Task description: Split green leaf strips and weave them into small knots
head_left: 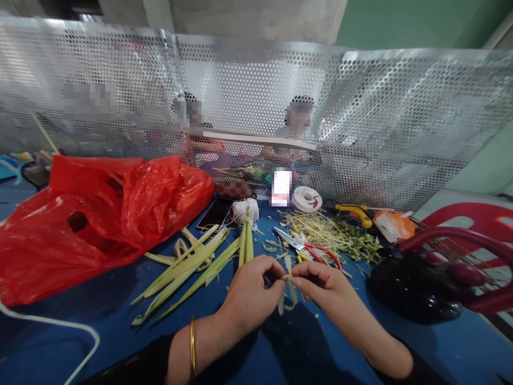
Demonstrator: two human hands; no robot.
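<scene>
My left hand [256,289] and my right hand [323,283] meet over the blue table, each pinching a small pale leaf strip [287,278] between thumb and fingertips. The strip looks knotted or folded at the middle, with ends sticking up and hanging down. Beyond my left hand lie long green leaves [248,243], and more leaf blades [188,267] spread to its left. Red-handled scissors [324,255] rest just past my right hand, blades toward the upper left. A spool of white thread [245,211] stands behind the leaves.
A red plastic bag [160,208] fills the left. Dried stems [316,230], a white ribbon reel [308,199], a lit phone [281,186] and a yellow glue gun [358,214] lie behind. At right sits a black object with a dark red handle [420,283]. Perforated metal screen [256,80]; people sit beyond.
</scene>
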